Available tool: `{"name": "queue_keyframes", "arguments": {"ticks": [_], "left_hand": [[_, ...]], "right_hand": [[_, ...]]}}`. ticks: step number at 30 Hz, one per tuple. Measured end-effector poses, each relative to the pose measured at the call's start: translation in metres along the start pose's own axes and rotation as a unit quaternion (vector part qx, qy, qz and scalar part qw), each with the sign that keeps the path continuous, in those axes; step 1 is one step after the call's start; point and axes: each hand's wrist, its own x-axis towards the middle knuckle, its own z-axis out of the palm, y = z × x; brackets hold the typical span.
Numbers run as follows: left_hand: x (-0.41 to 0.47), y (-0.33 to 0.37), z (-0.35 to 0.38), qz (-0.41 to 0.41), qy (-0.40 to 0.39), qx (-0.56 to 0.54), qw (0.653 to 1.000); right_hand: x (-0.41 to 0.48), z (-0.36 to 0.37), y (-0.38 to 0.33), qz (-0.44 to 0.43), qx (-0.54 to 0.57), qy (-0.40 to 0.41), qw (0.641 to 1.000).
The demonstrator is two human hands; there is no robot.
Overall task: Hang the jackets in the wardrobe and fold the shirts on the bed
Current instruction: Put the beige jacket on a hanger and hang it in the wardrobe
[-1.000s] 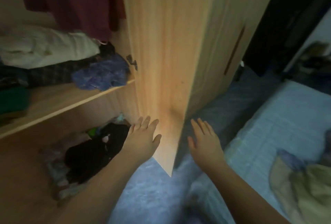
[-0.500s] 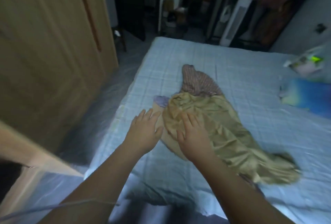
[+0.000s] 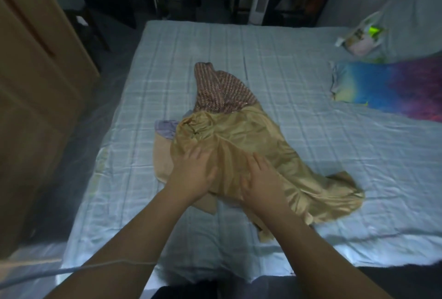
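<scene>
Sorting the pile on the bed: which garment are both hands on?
The shiny gold garment: left hand and right hand rest on it, not the striped knit behind or lilac piece.

No writing can be read anywhere from here. The bag [image 3: 363, 35] at the bed's [image 3: 311, 131] far right corner carries bright green and pale patches that may be print, but they are too blurred to make out. The clothes and the wardrobe [image 3: 35, 83] bear no legible label, number or sign.
</scene>
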Motion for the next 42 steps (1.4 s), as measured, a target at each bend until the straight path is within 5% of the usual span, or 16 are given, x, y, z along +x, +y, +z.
{"name": "queue_keyframes", "arguments": {"ticks": [25, 32, 38, 42], "left_hand": [[0.274, -0.143, 0.11, -0.117, -0.075, -0.058, 0.989], [0.281, -0.137, 0.181, -0.147, -0.255, 0.002, 0.956], [0.247, -0.124, 0.194, -0.101, -0.142, 0.029, 0.984], [0.24, -0.122, 0.188, -0.063, -0.123, -0.015, 0.99]], "right_hand": [[0.315, 0.184, 0.059, 0.055, -0.014, -0.22, 0.974], [0.345, 0.241, 0.09, -0.071, -0.142, -0.316, 0.935], [0.301, 0.242, 0.1, -0.042, -0.159, -0.225, 0.96], [0.274, 0.231, 0.104, -0.013, -0.141, -0.24, 0.96]]}}
